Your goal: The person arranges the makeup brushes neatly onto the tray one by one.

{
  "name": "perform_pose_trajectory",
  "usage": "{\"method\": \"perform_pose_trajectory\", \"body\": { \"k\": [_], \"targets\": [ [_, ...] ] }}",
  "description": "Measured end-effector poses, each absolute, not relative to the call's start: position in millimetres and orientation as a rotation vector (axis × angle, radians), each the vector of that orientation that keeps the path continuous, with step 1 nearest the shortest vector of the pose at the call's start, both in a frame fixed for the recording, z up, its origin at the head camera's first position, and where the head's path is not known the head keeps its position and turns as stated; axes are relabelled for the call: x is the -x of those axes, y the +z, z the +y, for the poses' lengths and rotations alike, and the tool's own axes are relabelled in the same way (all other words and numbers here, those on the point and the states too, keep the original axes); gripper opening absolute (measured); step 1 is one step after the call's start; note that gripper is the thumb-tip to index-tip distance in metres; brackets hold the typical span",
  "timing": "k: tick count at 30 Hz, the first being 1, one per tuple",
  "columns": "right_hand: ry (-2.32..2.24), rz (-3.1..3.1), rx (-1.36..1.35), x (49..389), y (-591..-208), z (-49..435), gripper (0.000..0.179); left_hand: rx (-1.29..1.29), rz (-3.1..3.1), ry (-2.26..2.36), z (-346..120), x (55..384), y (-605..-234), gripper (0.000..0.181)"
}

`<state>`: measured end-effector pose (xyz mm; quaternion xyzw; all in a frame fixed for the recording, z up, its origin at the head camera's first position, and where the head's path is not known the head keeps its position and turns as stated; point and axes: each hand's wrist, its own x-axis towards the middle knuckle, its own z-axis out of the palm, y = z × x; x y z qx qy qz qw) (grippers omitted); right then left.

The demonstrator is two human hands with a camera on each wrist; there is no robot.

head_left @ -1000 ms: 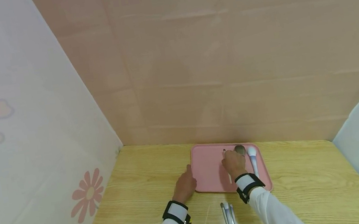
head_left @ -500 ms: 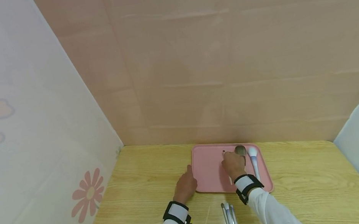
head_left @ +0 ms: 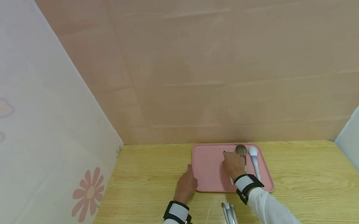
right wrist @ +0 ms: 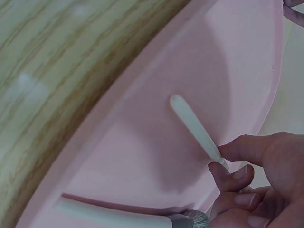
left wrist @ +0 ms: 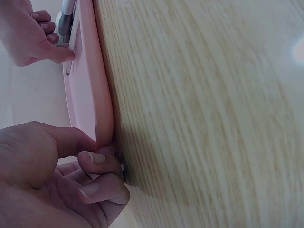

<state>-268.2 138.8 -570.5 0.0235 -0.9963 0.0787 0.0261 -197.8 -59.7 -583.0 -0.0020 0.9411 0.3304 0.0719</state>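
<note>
A pink tray (head_left: pixel 208 167) lies on the table near the back wall. My left hand (head_left: pixel 185 185) holds its left rim, thumb on top and curled fingers against the outside in the left wrist view. Over the tray, my right hand (head_left: pixel 234 164) pinches a slim makeup brush (right wrist: pixel 194 124) with a white handle between thumb and index finger. That handle lies on or just over the tray floor; I cannot tell which. To its right are a dark-bristled makeup brush (head_left: pixel 241 150), partly hidden by the hand, and a white-bristled makeup brush (head_left: pixel 254 160).
In front of the tray, several slim brushes (head_left: pixel 229 218) lie side by side on the wooden table (head_left: pixel 307 178). A thin pale line (head_left: pixel 205 222) shows on the wood left of them. A brown covered wall (head_left: pixel 214 64) stands close behind the tray.
</note>
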Motion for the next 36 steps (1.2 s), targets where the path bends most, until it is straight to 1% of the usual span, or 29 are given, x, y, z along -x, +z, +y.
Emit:
{"method": "perform_pose_trajectory", "body": {
  "k": [12,18,25,27,32,36],
  "targets": [
    [0.275,-3.051,-0.082,265.7,-570.5,139.6,0.022,-0.002,2.839,0.996,-59.1,196.5,-581.7,0.052],
    [0.267,-3.025,-0.092,267.0,-574.4,141.1,0.019,-0.004,2.848,0.994,-59.4,197.0,-584.5,0.052],
    [0.299,-3.042,-0.064,268.5,-574.9,140.3,0.021,-0.020,2.873,0.984,-60.3,197.4,-585.0,0.039],
    [0.303,-3.046,-0.055,269.3,-576.2,140.3,0.021,-0.020,2.875,0.977,-60.2,197.3,-584.5,0.039],
    [0.311,-3.035,-0.045,270.2,-578.9,140.6,0.023,-0.008,2.859,0.976,-59.5,197.2,-583.2,0.050],
    [0.318,-3.026,-0.043,269.4,-579.0,140.5,0.022,-0.002,2.842,0.988,-59.7,197.2,-584.2,0.052]
  ]
}}
